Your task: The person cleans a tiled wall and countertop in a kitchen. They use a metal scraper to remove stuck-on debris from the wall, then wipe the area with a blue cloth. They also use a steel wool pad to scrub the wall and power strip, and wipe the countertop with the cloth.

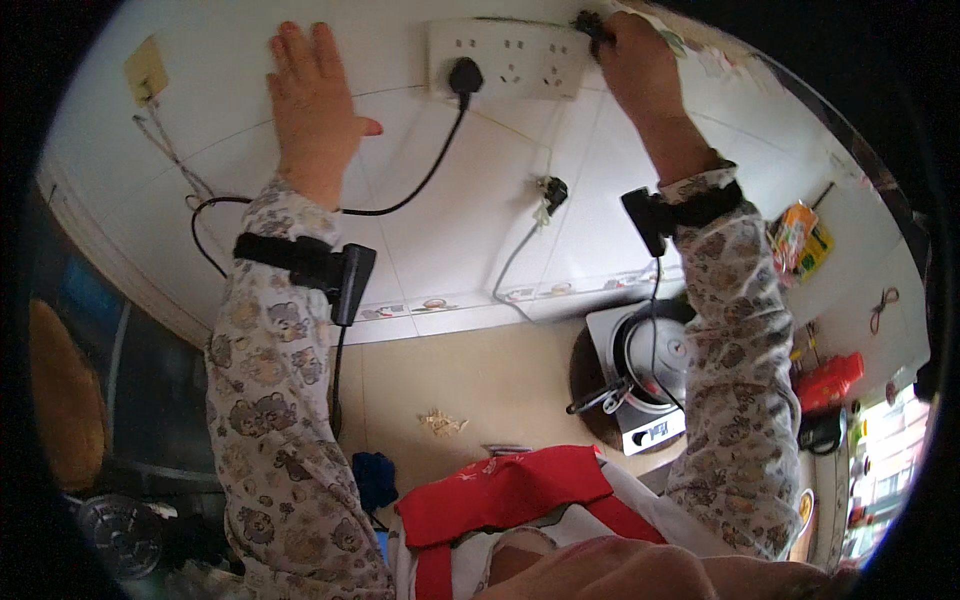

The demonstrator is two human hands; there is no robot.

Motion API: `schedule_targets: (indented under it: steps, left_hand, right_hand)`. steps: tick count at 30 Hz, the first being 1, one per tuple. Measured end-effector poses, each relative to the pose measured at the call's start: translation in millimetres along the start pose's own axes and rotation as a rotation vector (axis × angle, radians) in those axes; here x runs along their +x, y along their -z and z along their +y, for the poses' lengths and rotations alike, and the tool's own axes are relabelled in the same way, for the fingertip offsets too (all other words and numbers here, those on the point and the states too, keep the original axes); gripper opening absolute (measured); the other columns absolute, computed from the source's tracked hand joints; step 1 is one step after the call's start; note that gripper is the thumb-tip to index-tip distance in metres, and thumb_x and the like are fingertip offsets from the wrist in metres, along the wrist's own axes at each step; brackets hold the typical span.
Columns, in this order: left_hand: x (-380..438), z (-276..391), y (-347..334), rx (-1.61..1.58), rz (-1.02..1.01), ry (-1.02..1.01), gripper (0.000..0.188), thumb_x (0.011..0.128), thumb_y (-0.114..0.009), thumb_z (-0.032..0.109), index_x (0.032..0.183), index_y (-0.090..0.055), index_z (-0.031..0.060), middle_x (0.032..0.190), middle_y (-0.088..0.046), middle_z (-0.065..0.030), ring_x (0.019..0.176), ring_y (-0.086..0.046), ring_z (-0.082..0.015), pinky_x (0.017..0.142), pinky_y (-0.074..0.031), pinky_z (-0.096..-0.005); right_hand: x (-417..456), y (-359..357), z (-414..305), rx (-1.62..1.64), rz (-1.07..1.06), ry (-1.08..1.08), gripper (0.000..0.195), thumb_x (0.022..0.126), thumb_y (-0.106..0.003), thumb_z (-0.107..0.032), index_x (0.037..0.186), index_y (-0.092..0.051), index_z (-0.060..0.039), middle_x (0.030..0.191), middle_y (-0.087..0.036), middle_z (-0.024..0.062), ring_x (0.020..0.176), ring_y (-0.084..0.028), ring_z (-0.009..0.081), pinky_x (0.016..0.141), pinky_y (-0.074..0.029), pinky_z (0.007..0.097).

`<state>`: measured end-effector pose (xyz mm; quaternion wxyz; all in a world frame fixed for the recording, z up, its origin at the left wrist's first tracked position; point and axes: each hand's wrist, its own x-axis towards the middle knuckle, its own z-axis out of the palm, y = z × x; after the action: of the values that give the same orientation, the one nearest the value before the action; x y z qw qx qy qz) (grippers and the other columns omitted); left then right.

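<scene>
My left hand (pixel 315 112) is spread against the white tiled wall (pixel 442 247), thumb out, holding nothing. In my right hand (pixel 645 67) is a dark, rough scrubber, probably a wire scouring pad (pixel 590 25). It sits beside the upper right corner of a white multi-socket panel (pixel 510 56). A black plug (pixel 466 73) is seated in the panel's left outlet, and its black cord (pixel 420 195) runs down behind my left wrist. Below the panel hangs a second, loose plug (pixel 555 195) on a grey cord. Both forearms wear black straps with cabled devices.
On the beige countertop (pixel 480 375) lies a small heap of pale scraps (pixel 442 422). A lidded pan (pixel 656 352) stands on a portable cooker (pixel 637 431) to the right. Packets (pixel 802 240) hang on the right wall above a red bottle (pixel 829 381). A yellowed wall socket (pixel 147 71) is far left.
</scene>
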<state>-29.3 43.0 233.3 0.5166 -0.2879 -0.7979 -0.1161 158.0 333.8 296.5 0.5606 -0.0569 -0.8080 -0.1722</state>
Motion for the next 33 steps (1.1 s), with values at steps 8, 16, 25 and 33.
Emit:
schedule_targets:
  steps: [8, 16, 25, 33]
  left_hand:
    - [5, 7, 5, -0.020, -0.019, -0.011, 0.132, 0.060, -0.093, 0.045, 0.155, -0.014, -0.0022, 0.158, -0.012, -0.0365, 0.148, -0.018, -0.0502, 0.113, -0.037, -0.0538]
    - [3, 11, 9, -0.074, -0.048, 0.021, 0.132, 0.059, -0.095, 0.037, 0.155, -0.013, -0.0034, 0.158, -0.013, -0.0356, 0.149, -0.015, -0.0503, 0.117, -0.032, -0.0541]
    - [4, 9, 15, -0.072, -0.090, 0.050, 0.133, 0.058, -0.095, 0.037, 0.155, -0.013, -0.0023, 0.159, -0.011, -0.0349, 0.149, -0.015, -0.0494, 0.117, -0.032, -0.0539]
    - [4, 8, 16, -0.099, -0.101, 0.062, 0.135, 0.056, -0.096, 0.037, 0.157, -0.014, -0.0015, 0.161, -0.008, -0.0324, 0.151, -0.013, -0.0464, 0.119, -0.028, -0.0541]
  right_hand:
    - [-50, -20, -16, 0.352, 0.035, -0.486, 0.020, 0.081, -0.068, -0.018, 0.090, -0.065, -0.0004, 0.092, -0.067, 0.0234, 0.087, -0.064, 0.0449, 0.080, -0.053, 0.0494]
    - [-58, -17, -9, 0.346, 0.044, -0.346, 0.017, 0.080, -0.065, -0.012, 0.093, -0.064, -0.0007, 0.094, -0.066, 0.0223, 0.091, -0.063, 0.0440, 0.080, -0.052, 0.0496]
    - [-9, 16, -36, 0.136, 0.397, 0.008, 0.024, 0.076, -0.069, -0.005, 0.100, -0.070, -0.0080, 0.100, -0.070, 0.0147, 0.094, -0.066, 0.0366, 0.081, -0.055, 0.0446]
    - [45, -6, -142, 0.057, 0.005, 0.257, 0.015, 0.077, -0.068, -0.004, 0.090, -0.074, -0.0087, 0.095, -0.068, 0.0119, 0.098, -0.065, 0.0322, 0.085, -0.056, 0.0417]
